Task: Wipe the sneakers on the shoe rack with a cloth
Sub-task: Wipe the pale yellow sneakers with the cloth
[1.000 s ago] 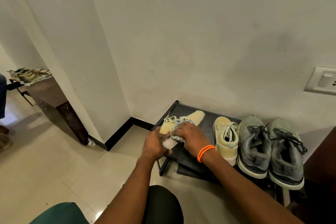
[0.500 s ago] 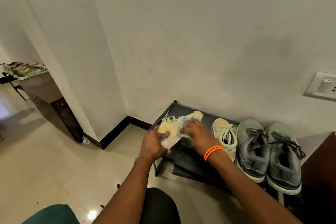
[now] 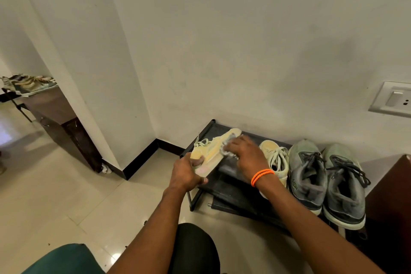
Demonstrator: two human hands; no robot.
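Note:
A pale yellow sneaker (image 3: 213, 148) lies tilted on its side at the left end of the black shoe rack (image 3: 206, 131). My left hand (image 3: 188, 173) grips its heel end. My right hand (image 3: 243, 155), with an orange band at the wrist, holds a light grey cloth (image 3: 229, 150) against the sneaker's side near the toe; most of the cloth is hidden under my fingers. The matching yellow sneaker (image 3: 275, 158) stands upright on the rack just right of my right hand.
A pair of grey-green sneakers (image 3: 327, 182) stands at the rack's right end, beside a dark brown cabinet (image 3: 391, 187). A wall socket (image 3: 393, 99) is at the right. Far left, a wooden table (image 3: 57, 113) carries more shoes. My knees fill the bottom edge.
My right hand has slid the cloth along the yellow sneaker from its middle toward the toe. My left hand keeps its grip on the heel.

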